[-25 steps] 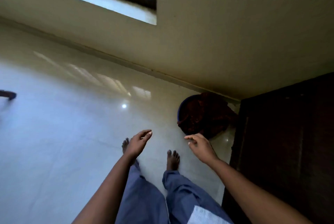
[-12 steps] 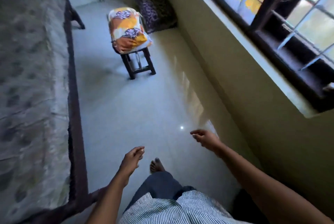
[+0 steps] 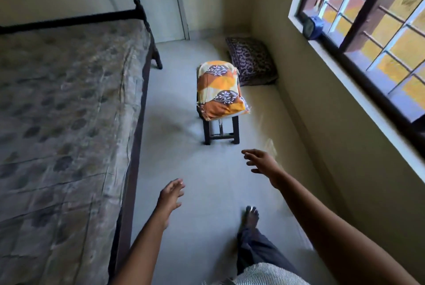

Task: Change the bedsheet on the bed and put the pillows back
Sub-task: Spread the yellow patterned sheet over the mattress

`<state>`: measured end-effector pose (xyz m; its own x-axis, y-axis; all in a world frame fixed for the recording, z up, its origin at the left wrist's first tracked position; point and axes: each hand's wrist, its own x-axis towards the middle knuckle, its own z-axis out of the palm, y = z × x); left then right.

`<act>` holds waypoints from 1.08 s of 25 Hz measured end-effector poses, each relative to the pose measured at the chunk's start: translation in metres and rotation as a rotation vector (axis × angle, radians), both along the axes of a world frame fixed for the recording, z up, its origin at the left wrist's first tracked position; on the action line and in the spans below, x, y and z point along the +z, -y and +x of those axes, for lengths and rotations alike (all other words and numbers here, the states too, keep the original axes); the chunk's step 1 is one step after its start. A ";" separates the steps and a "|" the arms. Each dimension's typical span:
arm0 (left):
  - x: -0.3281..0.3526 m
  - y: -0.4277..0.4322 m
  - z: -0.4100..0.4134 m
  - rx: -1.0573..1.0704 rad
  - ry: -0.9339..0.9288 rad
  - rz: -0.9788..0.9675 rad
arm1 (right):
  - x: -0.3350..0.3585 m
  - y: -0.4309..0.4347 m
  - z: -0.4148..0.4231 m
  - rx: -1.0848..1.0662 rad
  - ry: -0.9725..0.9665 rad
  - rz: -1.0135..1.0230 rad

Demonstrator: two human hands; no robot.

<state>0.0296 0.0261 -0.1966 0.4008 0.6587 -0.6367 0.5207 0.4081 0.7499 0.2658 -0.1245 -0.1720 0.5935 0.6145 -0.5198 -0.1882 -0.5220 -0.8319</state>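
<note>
Stool (image 3: 235,130) on flr (image 3: 207,181); clock (image 3: 313,27) (blue) on sill (image 3: 368,105).

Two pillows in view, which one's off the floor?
The orange leaf-print pillow, lying on the dark stool. The dark spotted pillow sits directly on the floor beyond it, near the window-side wall.

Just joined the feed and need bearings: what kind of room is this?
Likely a bedroom: a dark-framed bed with a patterned mattress, an orange patterned pillow on a stool, and a barred window.
</note>
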 end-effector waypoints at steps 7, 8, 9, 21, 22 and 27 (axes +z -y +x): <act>0.010 -0.119 0.172 0.002 -0.018 0.051 | -0.008 -0.143 0.157 -0.289 -0.279 0.074; 0.009 -0.135 0.193 0.002 -0.037 0.055 | -0.016 -0.164 0.172 -0.324 -0.354 0.072; 0.006 -0.151 0.212 0.000 -0.057 0.051 | -0.029 -0.182 0.185 -0.363 -0.431 0.063; -0.085 -0.326 0.343 -0.205 -0.226 -0.136 | -0.173 -0.344 0.218 -1.137 -0.733 -0.093; -0.092 -0.338 0.350 -0.226 -0.216 -0.137 | -0.179 -0.353 0.221 -1.189 -0.733 -0.078; -0.103 -0.363 0.364 -0.236 -0.255 -0.278 | -0.157 -0.372 0.220 -1.244 -0.691 0.100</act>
